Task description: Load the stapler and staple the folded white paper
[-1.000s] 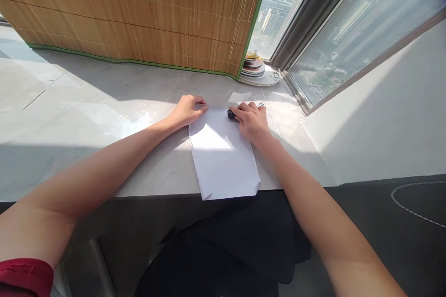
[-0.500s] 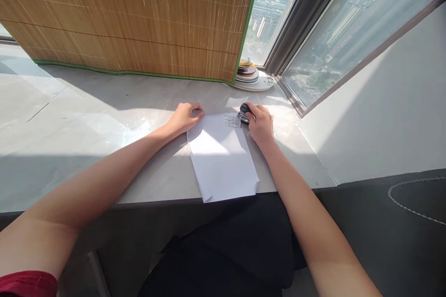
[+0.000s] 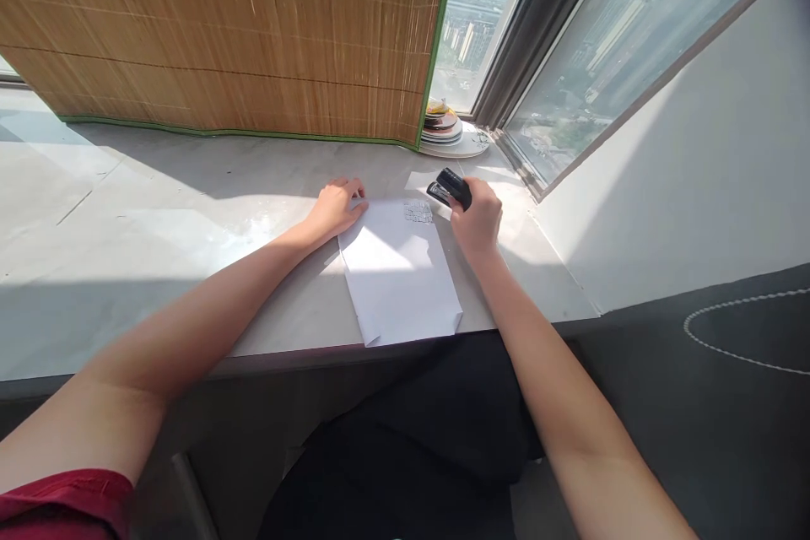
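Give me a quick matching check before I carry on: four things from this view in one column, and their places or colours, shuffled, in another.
Things:
1. stapler
2. white paper
3. stacked plates
4. bamboo mat

Places and colours:
A. beside the dark window frame
B. brown with a green edge
C. has the left hand at its far left corner
D. held in the right hand

Pairs: 1-D, 2-C, 3-A, 4-B

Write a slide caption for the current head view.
Left hand at the white paper's far corner; right hand holding a black stapler beside a patch of staples.
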### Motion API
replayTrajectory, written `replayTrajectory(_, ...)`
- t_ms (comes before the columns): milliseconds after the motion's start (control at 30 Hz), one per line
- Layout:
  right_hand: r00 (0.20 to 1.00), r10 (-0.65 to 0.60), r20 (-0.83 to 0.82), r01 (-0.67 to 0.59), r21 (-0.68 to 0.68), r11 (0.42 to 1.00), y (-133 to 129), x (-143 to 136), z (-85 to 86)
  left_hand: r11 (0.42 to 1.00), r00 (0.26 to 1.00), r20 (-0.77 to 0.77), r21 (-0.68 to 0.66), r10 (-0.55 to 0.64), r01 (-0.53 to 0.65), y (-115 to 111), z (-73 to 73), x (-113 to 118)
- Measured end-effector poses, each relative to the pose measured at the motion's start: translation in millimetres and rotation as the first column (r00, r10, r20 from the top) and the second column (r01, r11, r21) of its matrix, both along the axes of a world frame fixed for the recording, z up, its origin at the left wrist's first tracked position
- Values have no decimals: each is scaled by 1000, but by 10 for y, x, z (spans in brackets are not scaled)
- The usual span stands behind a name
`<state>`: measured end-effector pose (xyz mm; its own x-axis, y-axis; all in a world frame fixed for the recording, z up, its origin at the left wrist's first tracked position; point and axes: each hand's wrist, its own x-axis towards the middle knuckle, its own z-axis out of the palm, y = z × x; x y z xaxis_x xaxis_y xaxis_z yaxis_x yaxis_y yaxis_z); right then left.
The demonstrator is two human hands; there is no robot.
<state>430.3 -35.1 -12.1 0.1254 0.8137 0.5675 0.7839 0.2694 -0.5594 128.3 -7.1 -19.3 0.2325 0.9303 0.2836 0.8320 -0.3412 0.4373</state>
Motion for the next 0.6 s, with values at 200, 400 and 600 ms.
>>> replayTrajectory(200, 953, 292, -75, -300, -122, 946, -457, -496, 89, 1000, 1000, 19, -19, 1, -1, -8, 35, -6)
replayTrajectory(400, 894, 445, -47, -442, -253, 861, -519, -816, -42, 1000, 998, 66, -29, -5, 7, -16, 47, -31)
replayTrajectory(600, 864, 496, -86, -502, -225, 835, -318, -398, -37, 998, 970, 238, -9, 56, -55, 19, 75, -51)
